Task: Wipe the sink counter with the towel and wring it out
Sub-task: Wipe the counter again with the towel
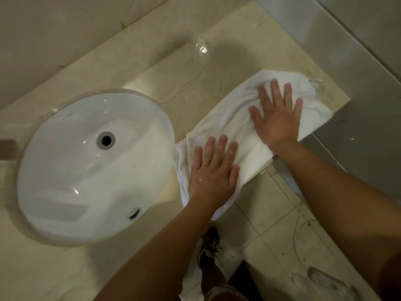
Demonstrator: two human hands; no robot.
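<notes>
- Two hands are on one towel [227, 129]. The left hand [213, 172] lies flat with straight fingers close together, palm down, and presses the near end of the towel; this grip is open and curls around nothing.
- The right hand [276, 114] also lies flat, with fingers spread wide, and presses the far half of the towel; this grip is open too.
- The towel is white and looks wet. It is spread in a long band on the counter [195, 83], to the right of the sink [91, 170]. It has wrinkles and folds around the right fingers, and its far edge is ragged.
- The near end of the towel hangs over the front edge of the counter, just beside the rim of the sink.
- The counter is beige stone with thin veins. On it there is a film of water [201, 48] that shines, beyond the towel and apart from it.
- There is one sink, white and oval, set into the counter. It has one drain hole [106, 140] in the bottom and one overflow opening [134, 213] in the near wall.
- Below the counter is a tiled floor [282, 235] with small stains. One shoe [209, 246] of the person shows there, under the left forearm.
</notes>
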